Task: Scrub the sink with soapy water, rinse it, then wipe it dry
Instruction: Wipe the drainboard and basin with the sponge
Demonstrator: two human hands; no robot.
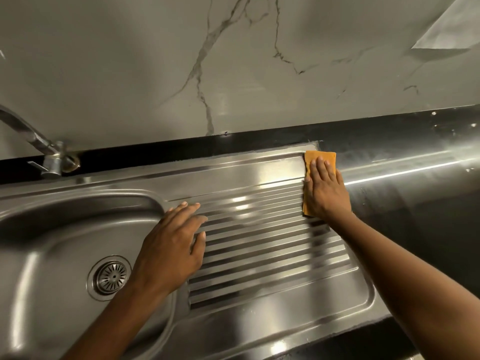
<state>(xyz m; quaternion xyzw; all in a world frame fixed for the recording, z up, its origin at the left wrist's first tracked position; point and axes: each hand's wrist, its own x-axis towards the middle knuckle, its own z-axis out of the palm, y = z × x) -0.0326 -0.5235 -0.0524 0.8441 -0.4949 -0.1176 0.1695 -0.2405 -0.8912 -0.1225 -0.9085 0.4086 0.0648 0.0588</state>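
Stainless steel sink [52,242] fills my view, its drain [111,276] low in the basin. Well right of the drain and beyond it, at the ribbed drainboard's [272,245] back corner, my right hand [324,193] presses an orange cloth [320,158] flat, fingers straight. My left hand [171,245] sits just right of the drain over the basin's rim, fingers loose, holding nothing. The tap [49,157] stands behind the drain, leftward.

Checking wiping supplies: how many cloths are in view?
1: the orange cloth under the right hand, at the far right edge of the drainboard. Others may be hidden.
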